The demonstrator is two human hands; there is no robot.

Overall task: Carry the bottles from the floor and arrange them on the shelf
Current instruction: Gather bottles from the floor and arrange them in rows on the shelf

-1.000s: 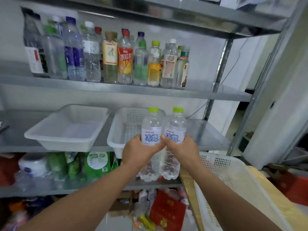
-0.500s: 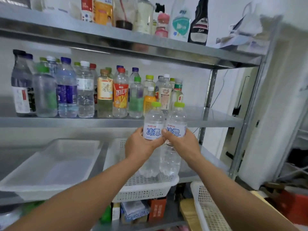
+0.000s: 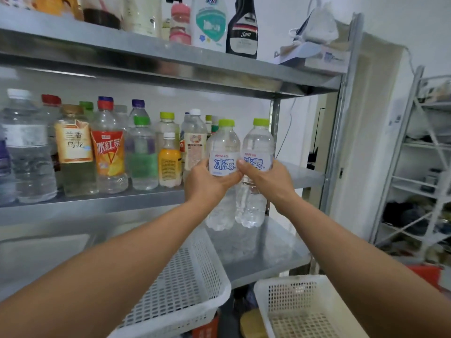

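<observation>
Two-handed carry: my left hand [image 3: 207, 185] wraps the left bottle [image 3: 224, 145], right hand [image 3: 272, 184] the right bottle [image 3: 258, 142]; pair touching, airborne at the shelf [image 3: 301, 178] lip, bases below it; I'd lift bases over the lip, then seat both on bare steel right of the standing row [image 3: 168, 162], no nudging.

The left hand [image 3: 207, 185] and right hand [image 3: 271, 184] rose, lifting the left bottle [image 3: 224, 147] and right bottle [image 3: 259, 145] (side by side) from before the basket [image 3: 195, 276] up to shelf [image 3: 97, 206] level.
</observation>
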